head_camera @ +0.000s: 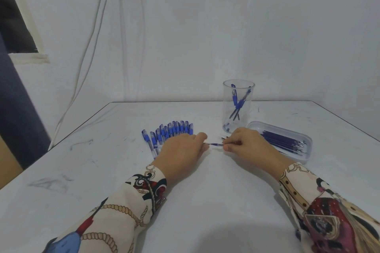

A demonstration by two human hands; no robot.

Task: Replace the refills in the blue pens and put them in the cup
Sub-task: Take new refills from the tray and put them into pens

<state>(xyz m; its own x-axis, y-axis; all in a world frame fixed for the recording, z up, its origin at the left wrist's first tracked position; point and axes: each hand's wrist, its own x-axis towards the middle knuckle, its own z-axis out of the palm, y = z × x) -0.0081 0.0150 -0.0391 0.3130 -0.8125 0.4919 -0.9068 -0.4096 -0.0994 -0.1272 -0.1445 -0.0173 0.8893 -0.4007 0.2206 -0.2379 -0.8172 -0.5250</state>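
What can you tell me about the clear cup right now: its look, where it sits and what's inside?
The cup is a tall, straight-walled cylinder of clear plastic or glass, upright on the white table toward the far right, just beyond the right hand. Its base sits close beside the far-left corner of the refill tray; contact cannot be judged. Inside, a few blue pens lean crossed against the wall. Neither of the hands touches it.

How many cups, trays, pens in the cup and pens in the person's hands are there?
clear cup: 1
clear tray holding refills: 1
blue pens in the cup: 2
held pen, pinched by left hand and right hand: 1
Total: 5
row of pens behind the left hand: partly hidden, not counted
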